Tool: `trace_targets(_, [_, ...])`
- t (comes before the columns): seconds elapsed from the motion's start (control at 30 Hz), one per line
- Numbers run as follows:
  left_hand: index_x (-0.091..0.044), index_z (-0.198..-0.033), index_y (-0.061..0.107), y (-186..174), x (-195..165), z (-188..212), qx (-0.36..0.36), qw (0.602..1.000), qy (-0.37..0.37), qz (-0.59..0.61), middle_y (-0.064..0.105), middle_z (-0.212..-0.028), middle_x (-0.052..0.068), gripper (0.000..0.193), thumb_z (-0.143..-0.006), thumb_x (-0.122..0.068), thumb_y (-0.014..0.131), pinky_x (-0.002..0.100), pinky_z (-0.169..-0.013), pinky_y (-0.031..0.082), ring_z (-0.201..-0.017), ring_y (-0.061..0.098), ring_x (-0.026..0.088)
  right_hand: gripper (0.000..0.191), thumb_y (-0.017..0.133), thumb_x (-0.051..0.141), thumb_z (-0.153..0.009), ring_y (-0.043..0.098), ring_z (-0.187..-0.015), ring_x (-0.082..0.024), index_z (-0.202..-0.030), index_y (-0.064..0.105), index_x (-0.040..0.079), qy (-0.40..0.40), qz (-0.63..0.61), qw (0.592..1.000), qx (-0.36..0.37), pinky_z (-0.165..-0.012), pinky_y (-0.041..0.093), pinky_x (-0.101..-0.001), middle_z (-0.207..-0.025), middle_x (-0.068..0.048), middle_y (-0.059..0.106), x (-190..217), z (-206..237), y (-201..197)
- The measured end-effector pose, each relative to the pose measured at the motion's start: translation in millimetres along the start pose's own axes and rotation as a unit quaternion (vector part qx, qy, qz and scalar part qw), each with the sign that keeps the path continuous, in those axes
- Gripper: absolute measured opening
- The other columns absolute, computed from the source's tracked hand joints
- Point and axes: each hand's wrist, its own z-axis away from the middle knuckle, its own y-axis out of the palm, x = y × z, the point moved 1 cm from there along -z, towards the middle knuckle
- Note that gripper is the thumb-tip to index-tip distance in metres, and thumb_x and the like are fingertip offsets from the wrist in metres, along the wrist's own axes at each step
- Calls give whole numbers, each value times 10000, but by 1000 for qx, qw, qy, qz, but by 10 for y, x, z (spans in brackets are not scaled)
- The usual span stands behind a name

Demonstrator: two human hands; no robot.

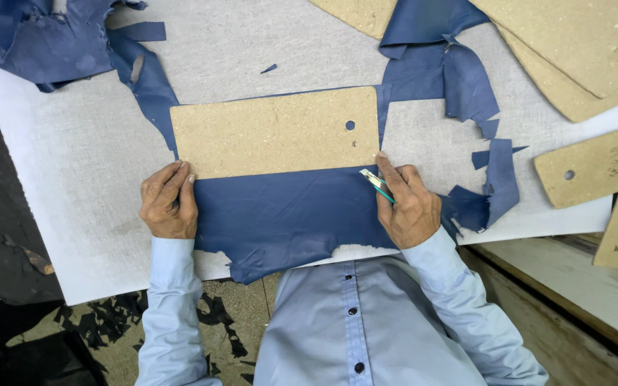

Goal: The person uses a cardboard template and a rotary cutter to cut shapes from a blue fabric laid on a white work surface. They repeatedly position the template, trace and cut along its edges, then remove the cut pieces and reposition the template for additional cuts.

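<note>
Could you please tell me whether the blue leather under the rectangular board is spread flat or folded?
Spread flat: the blue leather lies smooth on the grey table under the fibreboard template, with no fold visible.

Plenty of open grey felt mat (80,164) out past my left hand (169,201), nothing there until the heap of blue leather offcuts (44,36) up in the far corner. Ahead of both hands the fibreboard template (275,131) blocks the way. Right of my right hand (408,204) it's tight: ragged blue scraps (498,179) just beside it, then more fibreboard patterns (595,168) further out.
</note>
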Motion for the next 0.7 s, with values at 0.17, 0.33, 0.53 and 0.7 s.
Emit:
trace_targets(0.17, [-24, -1113, 793, 0, 39, 3, 2, 1000, -8, 17, 742, -1174, 120, 171, -949, 24, 787, 345, -980, 577, -1118, 679, 245, 555, 725, -7, -851, 656, -663, -256, -1394, 651, 82, 14, 44, 999, -18, -604, 559, -386, -917, -113, 612, 84, 8, 25])
trace_targets(0.33, [-29, -1114, 799, -4, 27, -15, 1, 999, -15, 31, 748, -1170, 118, 178, -940, 11, 799, 341, -979, 574, -1122, 669, 237, 489, 743, 29, -870, 636, -649, -245, -1353, 675, 77, 38, 29, 998, -29, -591, 537, -378, -908, -125, 623, 134, 5, 22])
trace_targets(0.53, [-30, -1202, 744, -109, -83, -79, -12, 991, -80, 102, 625, -1287, 161, 254, -949, -16, 763, 348, -987, 571, -1190, 633, 279, 443, 684, 93, -967, 640, -718, -137, -1395, 606, 10, 198, -199, 959, -24, -592, 553, -310, -937, -117, 677, 39, 53, -163])
trace_targets(0.7, [-42, -1197, 718, 311, -822, -352, 31, 993, 107, 44, 596, -1210, 141, 295, -911, -81, 783, 437, -935, 492, -1064, 601, 309, 336, 668, 61, -990, 726, -725, -210, -1317, 658, -16, 152, -74, 984, -56, -591, 586, -328, -957, -176, 747, 47, -209, -157])
